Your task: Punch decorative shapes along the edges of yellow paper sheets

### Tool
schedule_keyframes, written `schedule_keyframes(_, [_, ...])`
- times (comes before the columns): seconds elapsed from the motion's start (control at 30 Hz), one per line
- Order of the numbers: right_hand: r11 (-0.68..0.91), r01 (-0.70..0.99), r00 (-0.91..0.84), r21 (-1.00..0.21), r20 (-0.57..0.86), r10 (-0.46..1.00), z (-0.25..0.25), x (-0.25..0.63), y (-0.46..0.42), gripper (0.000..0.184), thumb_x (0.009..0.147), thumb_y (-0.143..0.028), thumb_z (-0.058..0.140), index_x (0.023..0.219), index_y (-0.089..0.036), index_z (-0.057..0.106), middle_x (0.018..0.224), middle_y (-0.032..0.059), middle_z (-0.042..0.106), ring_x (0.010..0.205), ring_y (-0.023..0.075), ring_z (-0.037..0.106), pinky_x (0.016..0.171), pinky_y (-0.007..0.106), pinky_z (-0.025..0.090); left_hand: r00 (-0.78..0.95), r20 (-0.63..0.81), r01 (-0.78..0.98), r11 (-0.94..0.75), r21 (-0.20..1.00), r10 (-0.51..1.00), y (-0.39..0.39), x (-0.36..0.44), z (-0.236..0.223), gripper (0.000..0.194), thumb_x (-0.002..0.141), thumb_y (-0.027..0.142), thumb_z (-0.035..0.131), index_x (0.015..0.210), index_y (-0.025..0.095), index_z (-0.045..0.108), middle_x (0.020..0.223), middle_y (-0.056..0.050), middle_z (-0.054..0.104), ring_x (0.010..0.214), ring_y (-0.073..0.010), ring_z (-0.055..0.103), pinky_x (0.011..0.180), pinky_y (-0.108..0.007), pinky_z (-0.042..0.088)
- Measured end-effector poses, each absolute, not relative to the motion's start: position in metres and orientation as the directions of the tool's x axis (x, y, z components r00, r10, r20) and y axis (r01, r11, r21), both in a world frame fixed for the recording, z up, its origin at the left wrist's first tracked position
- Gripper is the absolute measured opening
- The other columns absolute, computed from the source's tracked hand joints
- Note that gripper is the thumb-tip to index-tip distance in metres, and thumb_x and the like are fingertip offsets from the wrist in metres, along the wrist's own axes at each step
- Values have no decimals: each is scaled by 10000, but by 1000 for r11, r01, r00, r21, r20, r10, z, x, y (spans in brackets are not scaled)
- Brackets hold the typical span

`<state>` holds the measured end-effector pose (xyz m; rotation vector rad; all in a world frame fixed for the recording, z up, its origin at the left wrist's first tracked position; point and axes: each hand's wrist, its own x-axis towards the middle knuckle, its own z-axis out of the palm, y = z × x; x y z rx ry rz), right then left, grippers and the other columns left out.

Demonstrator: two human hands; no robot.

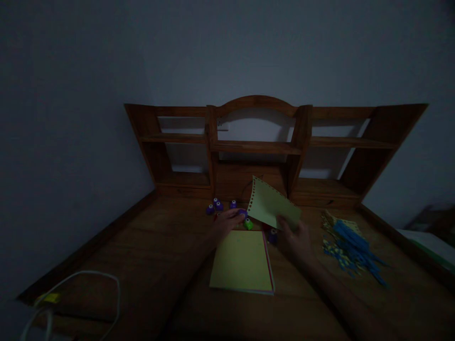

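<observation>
My left hand (230, 220) is closed around a small purple craft punch (242, 213), which meets the lower left corner of a pale yellow-green sheet of paper (270, 201). Small cut-outs run along the sheet's left and upper edges. My right hand (294, 233) pinches the sheet near its lower right side, holding it tilted above the desk. A green punch (248, 224) sits just beneath the sheet, and a dark purple punch (272, 236) is beside my right hand. Whether the purple punch's slot grips the paper is too dark to tell.
A stack of coloured paper (243, 260) lies in front of me. Several purple punches (218, 206) stand behind my left hand. Blue and yellow paper scraps (350, 244) are heaped at right. A wooden shelf (256, 148) backs the desk; a white cable (119, 289) curls at left.
</observation>
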<state>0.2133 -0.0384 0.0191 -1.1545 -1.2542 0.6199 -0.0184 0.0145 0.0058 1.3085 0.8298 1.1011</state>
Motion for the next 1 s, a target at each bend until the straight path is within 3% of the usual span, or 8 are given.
schedule_keyframes(0.57, [353, 242, 210, -904, 404, 890, 28, 215, -42, 443, 770, -561, 610, 887, -140, 682, 692, 66, 662, 604, 211, 614, 523, 276, 483, 265, 78, -144, -40, 989, 961, 19, -20, 6, 440, 760, 427, 674, 1103, 154, 651, 1073, -96, 668, 983, -225, 606, 856, -297, 436])
schedule_keyframes(0.83, [362, 249, 196, -898, 412, 890, 18, 214, -37, 417, 806, -513, 594, 960, -136, 681, 845, 85, 692, 750, 244, 638, 604, 305, 516, 259, 117, -128, -86, 988, 959, 20, -20, 5, 425, 754, 421, 678, 1090, 162, 657, 1100, -87, 664, 1017, -224, 597, 866, -289, 443])
schedule_keyframes(1.0, [352, 253, 163, -901, 398, 903, 21, 216, -38, 400, 805, -513, 602, 939, -146, 689, 813, 73, 696, 699, 231, 644, 559, 275, 502, 245, 107, -145, -73, 987, 963, 22, -21, 3, 389, 749, 397, 693, 1068, 176, 670, 1047, -71, 682, 945, -199, 621, 811, -260, 451])
